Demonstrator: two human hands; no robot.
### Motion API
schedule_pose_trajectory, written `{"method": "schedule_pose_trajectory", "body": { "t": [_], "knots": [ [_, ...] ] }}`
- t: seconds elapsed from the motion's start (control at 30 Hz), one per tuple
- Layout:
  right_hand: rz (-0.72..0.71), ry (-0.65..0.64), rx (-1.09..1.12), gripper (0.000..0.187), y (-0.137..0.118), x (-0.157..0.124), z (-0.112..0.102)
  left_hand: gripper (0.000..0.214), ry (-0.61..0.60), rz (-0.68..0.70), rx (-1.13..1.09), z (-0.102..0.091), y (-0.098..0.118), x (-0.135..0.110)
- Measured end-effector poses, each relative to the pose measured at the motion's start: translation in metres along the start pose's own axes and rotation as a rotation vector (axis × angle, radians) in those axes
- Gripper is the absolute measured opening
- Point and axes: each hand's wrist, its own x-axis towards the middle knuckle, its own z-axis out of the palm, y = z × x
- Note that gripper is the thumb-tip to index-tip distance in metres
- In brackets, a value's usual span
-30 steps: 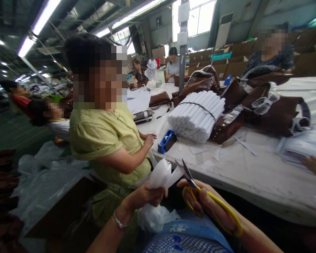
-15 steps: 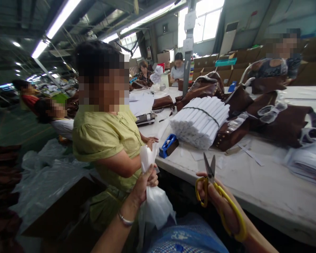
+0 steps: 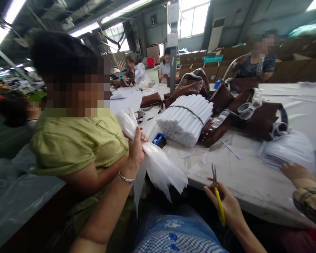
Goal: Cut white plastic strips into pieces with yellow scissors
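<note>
Beside our cluttered worktable point(image 3: 252, 172), we clutch white plastic point(image 3: 162, 165) in our left hand point(image 3: 136, 149) and pinch yellow scissors point(image 3: 220, 207) in our right hand point(image 3: 228, 203); exposed blades point(image 3: 214, 174) could snag it, swinging loose.

Scissors point(image 3: 218, 197): smooth metal blades point(image 3: 214, 174), yellow plastic handles point(image 3: 220, 209); bunched sheeting point(image 3: 163, 165): thin, translucent, crinkled, looks like plastic; bags point(image 3: 263, 119): brown, leather-like, softly glossy; banded rolls point(image 3: 180, 123): matt white, paper-like; tape dispenser point(image 3: 157, 138): blue plastic; bangle point(image 3: 126, 179): shiny metal
</note>
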Motion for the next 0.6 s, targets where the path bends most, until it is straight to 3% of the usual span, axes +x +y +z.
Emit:
{"method": "schedule_pose_trajectory", "body": {
  "t": [0.13,0.33,0.5,0.6],
  "knots": [
    [0.063,0.047,-0.012,0.063,0.032,-0.01,-0.028,0.037,-0.157,-0.056,0.142,0.06,-0.031,-0.003],
    [0.132,0.108,0.005,0.055,0.093,-0.016,-0.066,0.037,-0.46,-0.387,0.196,0.142,-0.099,-0.03],
    [0.202,0.21,0.043,0.054,0.152,-0.029,-0.084,0.041,-0.648,-0.662,0.196,0.205,-0.171,-0.033],
    [0.195,0.269,0.038,0.051,0.156,-0.012,-0.114,0.046,-0.684,-0.743,0.278,0.24,-0.227,-0.036]
  ]
}}
